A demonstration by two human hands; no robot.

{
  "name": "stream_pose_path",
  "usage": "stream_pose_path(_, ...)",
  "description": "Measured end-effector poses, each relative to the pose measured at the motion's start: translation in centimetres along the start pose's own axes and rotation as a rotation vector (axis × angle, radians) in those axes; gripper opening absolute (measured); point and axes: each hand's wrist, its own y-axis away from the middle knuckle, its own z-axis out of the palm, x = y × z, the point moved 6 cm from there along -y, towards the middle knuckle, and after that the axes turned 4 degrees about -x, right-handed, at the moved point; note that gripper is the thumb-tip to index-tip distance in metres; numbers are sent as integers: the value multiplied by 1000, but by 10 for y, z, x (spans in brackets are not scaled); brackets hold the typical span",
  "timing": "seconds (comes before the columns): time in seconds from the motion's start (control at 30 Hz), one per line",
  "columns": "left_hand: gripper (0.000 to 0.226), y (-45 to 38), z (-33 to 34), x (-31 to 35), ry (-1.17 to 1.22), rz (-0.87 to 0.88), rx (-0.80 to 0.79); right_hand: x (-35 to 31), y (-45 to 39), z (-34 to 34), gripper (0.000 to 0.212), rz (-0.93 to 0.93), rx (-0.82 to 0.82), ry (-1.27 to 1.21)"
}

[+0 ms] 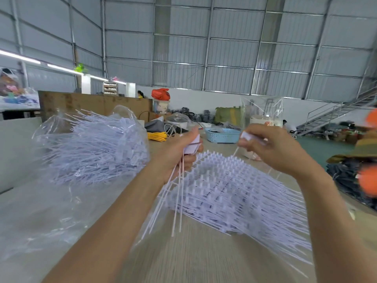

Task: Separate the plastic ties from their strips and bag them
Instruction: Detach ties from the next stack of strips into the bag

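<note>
The counter [195, 252] carries a wide stack of tie strips [234, 193], the landmark here. Well to its left, a clear bag [85, 148] bulges with loose ties. Just above the stack's near-left edge, the left hand [179, 152] grips a small bunch of freed ties [177, 201] by their heads, tails hanging. Above the stack's top, the right hand [271, 146] pinches a single tie [247, 137]. Pulling each tie straight off would probably snap it cleanly; gather a fuller bunch before bagging.
</note>
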Motion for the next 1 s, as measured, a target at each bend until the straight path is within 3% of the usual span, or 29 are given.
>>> stream_pose_path(0.1, 22, -2, -11, -15, -71, -25, 146, -25, 4, -17, 8, -87, 89, -194)
stream_pose_path(0.17, 16, -2, -15, -21, -89, -33, 151, -39, 7, -24, 20, -156, 103, -294)
stream_pose_path(0.37, 23, -4, -6, -38, -137, -103, 150, -30, -4, 39, 33, -46, -264, -116)
stream_pose_path(0.5, 35, -5, -7, -44, -117, -124, 177, -16, -13, 66, 46, 24, -276, -101)
stream_pose_path(0.6, 35, -2, -4, -38, -159, -103, 162, -3, -15, 72, 27, 55, -294, -92)
stream_pose_path(0.73, 17, 13, -29, 17, -238, 40, 221, 9, -14, 68, 27, 74, -297, -30)
stream_pose_path(0.87, 12, 47, -89, 87, -127, 237, 326, 8, -18, 62, 31, 53, -252, -28)
stream_pose_path(0.93, 12, 62, -120, 100, -353, 223, 476, 7, -19, 64, 30, 49, -265, -21)
stream_pose_path(1.0, 8, 68, -143, 100, -778, 133, 593, 5, -18, 66, 29, 54, -291, -17)
